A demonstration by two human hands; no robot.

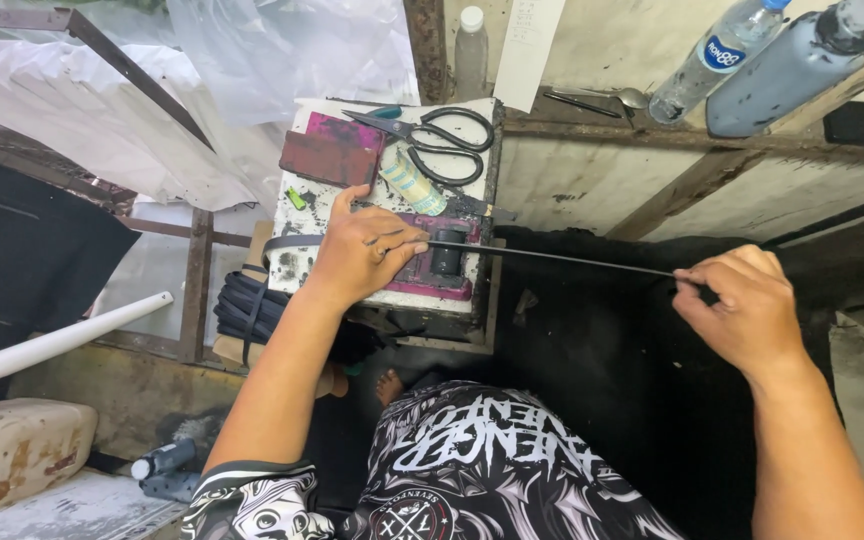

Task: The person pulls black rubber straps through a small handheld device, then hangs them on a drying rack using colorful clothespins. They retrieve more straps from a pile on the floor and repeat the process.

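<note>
So the landmark here is the small stained white block, sitting on a dark stand. The left hand lies flat on the block's front half, fingers pressing a thin black strap down against it, so that grip is pressed together on the strap. The strap runs off to the right of the block, pulled taut, and the right hand well right of the block has it pinched between thumb and fingers.

On the block's far end lie black scissors, and just near of them a small pale spool. A short black cylinder stands on the block beside the left hand's fingertips. Left of the block hangs a bundle of black straps. Two plastic bottles lie far right of it, up on a wooden ledge.
</note>
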